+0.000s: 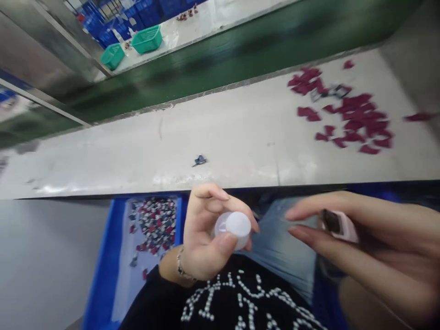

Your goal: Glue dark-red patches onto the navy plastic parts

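My left hand point(215, 233) is closed around a small round white plastic piece point(238, 224), thumb in front and fingers behind. It looks like a little lidded pot or a cap; I cannot tell which. To the right is my right hand point(357, 243), slightly blurred, its thumb and index fingertips apart. Further back between those fingers sits a small pink object point(348, 228) with a dark face, apparently held there. On the white worktop ahead of my hands lies a small dark piece point(200, 160), touched by neither.
Maroon pieces point(364, 119) are scattered at the worktop's point(233, 133) right end, with a few grey-and-white ones. A blue bin point(106, 256) of small mixed pieces stands at my lower left. Beyond a green strip point(206, 68), green baskets point(147, 40) rest on another surface.
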`<state>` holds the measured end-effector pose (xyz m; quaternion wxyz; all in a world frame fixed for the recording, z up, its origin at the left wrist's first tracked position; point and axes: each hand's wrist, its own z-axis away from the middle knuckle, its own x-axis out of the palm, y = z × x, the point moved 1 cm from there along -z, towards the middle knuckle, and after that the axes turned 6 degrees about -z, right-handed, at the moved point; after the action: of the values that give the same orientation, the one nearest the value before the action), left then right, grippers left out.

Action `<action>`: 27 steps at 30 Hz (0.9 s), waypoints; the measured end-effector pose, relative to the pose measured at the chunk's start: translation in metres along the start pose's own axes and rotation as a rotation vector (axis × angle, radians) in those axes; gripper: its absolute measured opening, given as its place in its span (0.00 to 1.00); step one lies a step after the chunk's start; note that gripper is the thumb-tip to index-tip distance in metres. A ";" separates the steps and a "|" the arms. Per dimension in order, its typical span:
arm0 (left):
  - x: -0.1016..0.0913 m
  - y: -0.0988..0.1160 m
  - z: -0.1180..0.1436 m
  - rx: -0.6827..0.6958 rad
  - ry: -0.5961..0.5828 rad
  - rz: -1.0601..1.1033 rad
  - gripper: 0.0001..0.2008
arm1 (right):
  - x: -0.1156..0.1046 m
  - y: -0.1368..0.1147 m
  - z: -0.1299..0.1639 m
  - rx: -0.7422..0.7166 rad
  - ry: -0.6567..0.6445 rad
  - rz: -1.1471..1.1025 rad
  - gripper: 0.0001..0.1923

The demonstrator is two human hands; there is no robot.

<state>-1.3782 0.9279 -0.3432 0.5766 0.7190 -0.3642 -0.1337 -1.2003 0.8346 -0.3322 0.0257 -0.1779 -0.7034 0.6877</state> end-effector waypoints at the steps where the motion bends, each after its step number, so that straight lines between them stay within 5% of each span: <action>1: 0.004 0.000 -0.002 0.009 0.012 -0.060 0.12 | -0.005 -0.014 -0.006 -0.008 -0.037 -0.011 0.04; 7: 0.010 0.009 -0.007 0.228 -0.038 -0.282 0.16 | -0.001 -0.060 -0.021 0.019 -0.176 -0.137 0.01; 12: 0.013 0.004 -0.006 0.348 -0.041 -0.324 0.21 | -0.002 -0.057 -0.009 -0.042 -0.169 -0.017 0.07; 16: 0.016 -0.002 -0.003 0.405 0.051 -0.342 0.17 | -0.005 -0.058 -0.005 -0.076 -0.128 0.096 0.05; 21: 0.014 0.004 -0.006 0.453 0.065 -0.383 0.18 | -0.010 -0.063 -0.008 -0.163 -0.220 0.297 0.04; 27: 0.009 0.011 -0.007 0.405 -0.015 -0.450 0.19 | -0.001 -0.064 -0.003 -0.128 -0.118 0.160 0.03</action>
<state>-1.3718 0.9258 -0.3285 0.3746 0.8811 -0.2190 -0.1882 -1.2128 0.8381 -0.2690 -0.0823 -0.1940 -0.7298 0.6504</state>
